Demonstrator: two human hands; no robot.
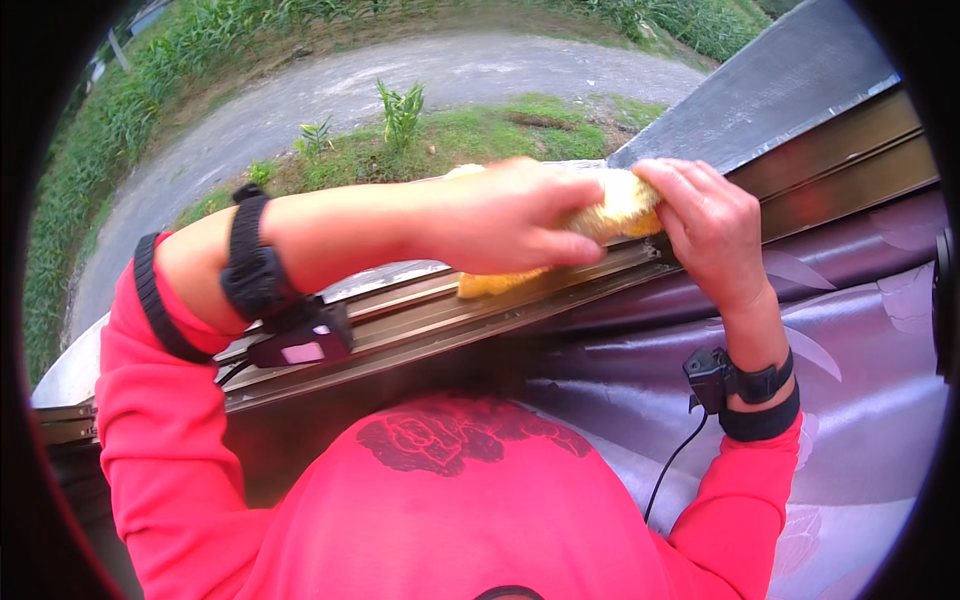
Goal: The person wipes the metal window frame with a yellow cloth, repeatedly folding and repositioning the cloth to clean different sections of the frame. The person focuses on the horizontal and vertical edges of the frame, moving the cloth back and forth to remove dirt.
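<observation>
A fuzzy yellow cloth (pixel 619 204) is bunched between my two hands, above the brown metal track of a window sill (pixel 405 311). My left hand (pixel 525 217) reaches across from the left with thumb and fingers around the cloth; motion blurs it a little. Below its palm a lower fold of the cloth hangs down against the track. My right hand (pixel 712 217) pinches the cloth's right end, near the corner where the track meets the side frame. Both wrists carry black straps with small devices.
A shiny purple curtain (pixel 840 337) with a leaf pattern hangs at the right, close to my right forearm. Brown window frame (pixel 832 157) and a grey outer wall (pixel 757 90) rise at upper right. Outside lie grass, a gravel road (pixel 480 67) and tall green plants.
</observation>
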